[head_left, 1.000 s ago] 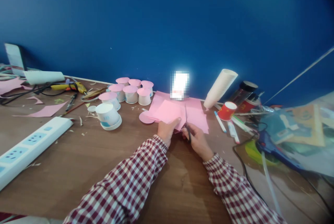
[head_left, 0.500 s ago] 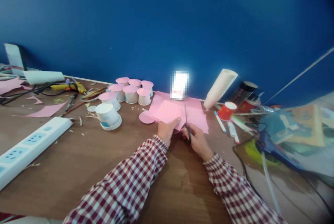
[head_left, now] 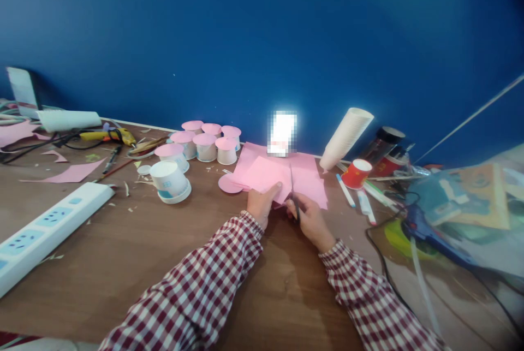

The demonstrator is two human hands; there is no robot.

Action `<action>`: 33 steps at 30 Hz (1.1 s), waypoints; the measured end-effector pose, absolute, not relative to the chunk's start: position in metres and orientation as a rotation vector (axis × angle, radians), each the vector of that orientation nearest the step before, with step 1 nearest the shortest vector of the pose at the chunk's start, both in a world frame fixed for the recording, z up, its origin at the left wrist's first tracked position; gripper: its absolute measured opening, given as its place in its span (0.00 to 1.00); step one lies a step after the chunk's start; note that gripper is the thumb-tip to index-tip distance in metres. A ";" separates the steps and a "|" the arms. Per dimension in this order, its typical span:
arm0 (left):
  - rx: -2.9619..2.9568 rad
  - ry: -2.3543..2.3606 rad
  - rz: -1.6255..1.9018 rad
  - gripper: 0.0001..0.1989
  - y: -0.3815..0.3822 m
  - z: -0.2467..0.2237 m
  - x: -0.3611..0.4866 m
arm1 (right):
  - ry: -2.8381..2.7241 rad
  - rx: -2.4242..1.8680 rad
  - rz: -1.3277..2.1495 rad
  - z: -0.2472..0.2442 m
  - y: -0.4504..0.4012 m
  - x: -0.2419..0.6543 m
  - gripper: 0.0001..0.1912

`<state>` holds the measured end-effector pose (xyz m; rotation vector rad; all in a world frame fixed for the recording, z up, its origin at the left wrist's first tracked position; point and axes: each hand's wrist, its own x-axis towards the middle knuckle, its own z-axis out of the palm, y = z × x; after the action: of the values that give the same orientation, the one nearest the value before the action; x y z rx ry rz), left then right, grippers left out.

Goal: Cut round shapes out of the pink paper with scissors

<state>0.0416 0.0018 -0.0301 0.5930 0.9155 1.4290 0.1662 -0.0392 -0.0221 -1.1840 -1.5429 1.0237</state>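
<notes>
My left hand (head_left: 262, 203) grips the near edge of a pink paper sheet (head_left: 264, 173), its thumb on top and its other fingers beneath. Dark scissors (head_left: 292, 184) are in my right hand (head_left: 307, 214), with the blades pointing away from me at the right side of that sheet. More pink paper (head_left: 309, 168) lies flat under and behind it. A pink paper disc (head_left: 230, 184) rests just left of the sheets. Whether the blades are parted is too small to tell.
Several cups with pink tops (head_left: 205, 146) and a white cup (head_left: 167, 179) stand left, beyond a power strip (head_left: 53, 231). To the right are stacked paper cups (head_left: 347, 138), a red cup (head_left: 357, 174), markers (head_left: 346, 191) and a blue glue gun (head_left: 434, 239).
</notes>
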 end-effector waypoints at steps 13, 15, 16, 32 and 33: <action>0.576 0.897 1.436 0.24 0.002 -0.030 0.042 | -1.533 -1.180 1.033 -0.024 -0.040 0.167 0.13; 0.576 0.904 1.428 0.23 0.002 -0.030 0.042 | -1.527 -1.176 1.044 -0.025 -0.039 0.167 0.13; 0.575 0.908 1.426 0.23 0.002 -0.030 0.042 | -1.525 -1.174 1.049 -0.025 -0.039 0.167 0.13; 0.565 0.910 1.414 0.22 0.001 -0.027 0.041 | -1.514 -1.198 1.048 -0.024 -0.039 0.168 0.14; 0.569 0.917 1.416 0.22 0.001 -0.027 0.041 | -1.519 -1.198 1.041 -0.024 -0.039 0.168 0.14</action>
<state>0.0408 0.0010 -0.0270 0.5692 0.9170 1.4161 0.1678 -0.0390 -0.0244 -1.1985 -1.5186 1.0408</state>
